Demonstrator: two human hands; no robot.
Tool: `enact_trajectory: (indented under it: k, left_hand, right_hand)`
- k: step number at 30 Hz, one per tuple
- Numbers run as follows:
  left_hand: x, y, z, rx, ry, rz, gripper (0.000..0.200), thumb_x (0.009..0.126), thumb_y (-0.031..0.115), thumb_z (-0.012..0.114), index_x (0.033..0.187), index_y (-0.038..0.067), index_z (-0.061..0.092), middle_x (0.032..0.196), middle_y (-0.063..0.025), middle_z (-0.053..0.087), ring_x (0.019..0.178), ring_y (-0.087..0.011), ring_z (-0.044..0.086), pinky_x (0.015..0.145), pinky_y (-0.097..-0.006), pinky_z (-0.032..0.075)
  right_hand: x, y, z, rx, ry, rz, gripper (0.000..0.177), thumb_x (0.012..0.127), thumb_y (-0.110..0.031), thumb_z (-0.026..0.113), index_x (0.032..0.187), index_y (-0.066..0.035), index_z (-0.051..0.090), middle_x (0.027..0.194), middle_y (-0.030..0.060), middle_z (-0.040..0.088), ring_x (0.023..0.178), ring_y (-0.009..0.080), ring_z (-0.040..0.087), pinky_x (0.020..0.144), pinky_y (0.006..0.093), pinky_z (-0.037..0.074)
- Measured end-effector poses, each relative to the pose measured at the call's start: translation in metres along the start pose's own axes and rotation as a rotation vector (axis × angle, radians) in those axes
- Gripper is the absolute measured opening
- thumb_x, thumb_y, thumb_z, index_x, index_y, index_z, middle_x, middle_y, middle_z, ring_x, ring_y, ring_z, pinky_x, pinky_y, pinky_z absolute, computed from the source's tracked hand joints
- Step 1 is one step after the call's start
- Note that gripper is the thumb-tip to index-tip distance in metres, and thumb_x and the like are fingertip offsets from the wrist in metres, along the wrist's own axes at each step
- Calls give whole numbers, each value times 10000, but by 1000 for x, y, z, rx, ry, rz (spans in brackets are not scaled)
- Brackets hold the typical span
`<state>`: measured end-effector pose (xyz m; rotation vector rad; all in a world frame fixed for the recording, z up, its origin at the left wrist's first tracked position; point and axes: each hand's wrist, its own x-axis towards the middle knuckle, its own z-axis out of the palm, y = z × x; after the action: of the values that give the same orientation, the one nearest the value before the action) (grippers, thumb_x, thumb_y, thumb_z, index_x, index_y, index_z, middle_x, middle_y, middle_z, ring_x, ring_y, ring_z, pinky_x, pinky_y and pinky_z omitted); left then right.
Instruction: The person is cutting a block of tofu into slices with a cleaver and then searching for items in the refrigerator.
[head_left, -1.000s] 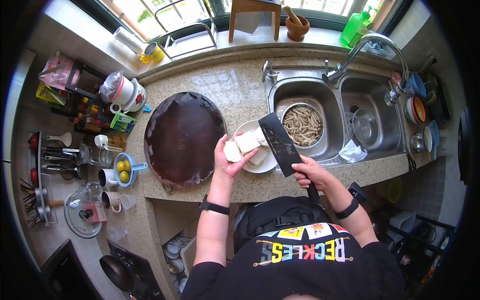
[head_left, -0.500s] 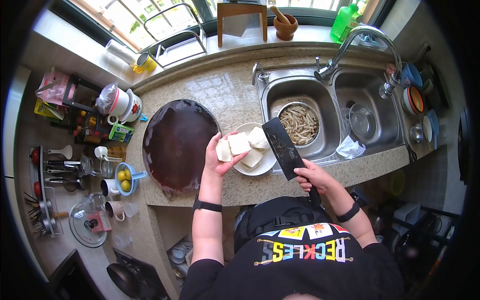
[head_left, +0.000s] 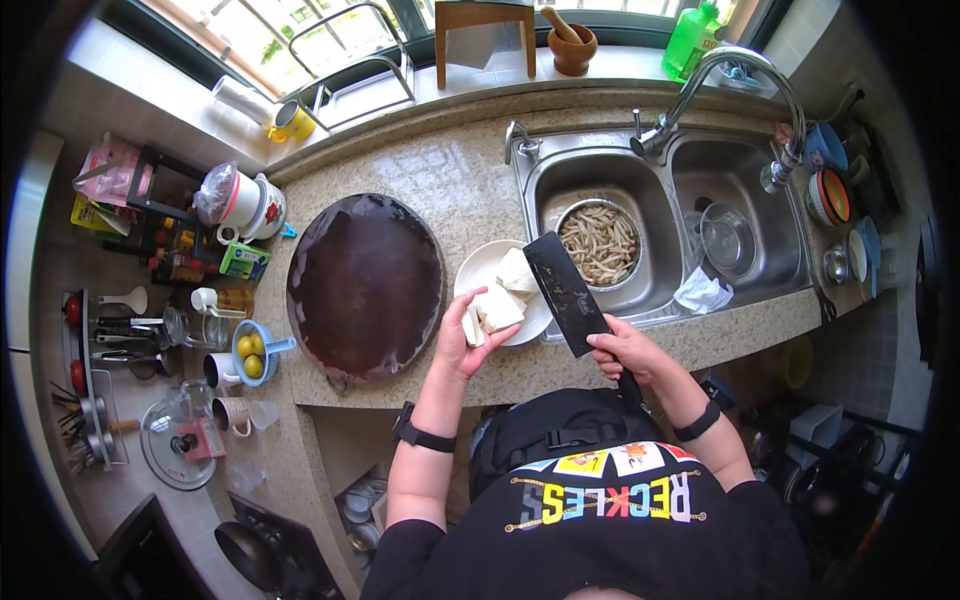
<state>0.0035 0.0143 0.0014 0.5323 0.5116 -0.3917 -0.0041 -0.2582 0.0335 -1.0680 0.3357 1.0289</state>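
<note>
My left hand (head_left: 463, 343) holds white blocks of tofu (head_left: 497, 307) over the near left edge of a white plate (head_left: 474, 268). More white tofu (head_left: 515, 272) rests on that plate. In my right hand (head_left: 622, 352) is the handle of a broad black cleaver (head_left: 566, 296); its blade points up and left, above the plate's right edge. To the left lies a large round dark cutting board (head_left: 366, 287), with a wet-looking rim. Where the tofu in my left hand ends and the plate's pieces begin is partly hidden.
A double sink (head_left: 648, 290) on the right holds a bowl of pale strips (head_left: 598, 243), a clear bowl (head_left: 727, 238) and a white cloth (head_left: 703, 292). The faucet (head_left: 745, 60) arches above. Mugs, a blue colander (head_left: 254, 368) and a glass lid (head_left: 160, 440) stand left.
My left hand has moved right and slightly down with the tofu, from beside the board to the plate's near edge. My right hand and the cleaver have barely moved.
</note>
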Motion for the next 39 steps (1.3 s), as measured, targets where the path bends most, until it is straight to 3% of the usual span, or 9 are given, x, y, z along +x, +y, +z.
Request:
enact_trajectory:
  k: [11,18,23,27,30,33,37,38,39]
  left_hand:
    - [-8,14,-4,66,57,-114,500,844,308,484,1240,16,398,1239,-260,414,1157,-442,451,928,-590,417]
    - [-21,32,-15,144,130,15,511,830,307,488,1235,-1,431,1141,-238,473,1092,-391,494,919,-568,433]
    - [-21,40,-29,-126,-168,104,567,820,311,492,1276,-15,410,962,-166,563,918,-295,564,842,-439,490]
    - [-7,34,-12,-147,-213,111,560,814,307,498,1273,-5,422,911,-133,546,825,-247,544,764,-391,489]
    - [11,36,-9,-26,-198,183,527,817,305,510,1244,5,442,858,-106,521,743,-214,519,651,-338,480]
    - [29,40,-8,77,8,146,418,826,278,538,1145,16,472,801,-70,507,588,-149,470,460,-248,395]
    - [35,28,7,507,47,324,325,816,189,532,1099,40,477,742,-28,483,506,-73,410,417,-216,346]
    - [34,23,11,697,53,377,325,779,125,549,1087,40,493,770,-31,492,593,-109,472,497,-251,403]
    - [36,16,12,1066,57,635,343,757,123,577,1082,38,503,803,-58,504,683,-150,507,584,-282,432]
  right_hand:
    - [-1,3,-6,-16,-33,2,211,909,-94,502,1090,-127,400,581,-25,368,394,53,339,364,207,317]
    - [-4,3,-7,-24,-5,-22,187,900,-88,496,1073,-117,432,591,-26,375,399,49,332,364,200,306]
    - [-3,3,-7,-31,9,-15,196,898,-83,491,1082,-115,430,588,-24,375,398,51,337,368,205,314]
    - [-2,2,-5,-54,12,-24,204,896,-79,490,1088,-111,430,587,-24,377,397,52,339,368,207,314]
    - [-3,2,-5,-75,9,-22,209,895,-78,490,1093,-108,431,585,-25,380,397,52,340,368,207,313]
    - [-3,4,-6,-79,17,-34,210,894,-81,494,1093,-106,432,584,-26,383,397,51,341,369,206,313]
    - [-6,11,-13,-45,39,-64,216,890,-90,503,1093,-104,429,585,-26,387,397,50,341,371,210,318]
    - [-6,12,-14,-32,46,-79,219,888,-91,504,1093,-104,428,585,-27,387,397,50,340,372,211,320]
    - [-6,12,-14,-28,47,-78,219,888,-91,504,1093,-104,428,585,-27,387,397,50,340,372,211,320]
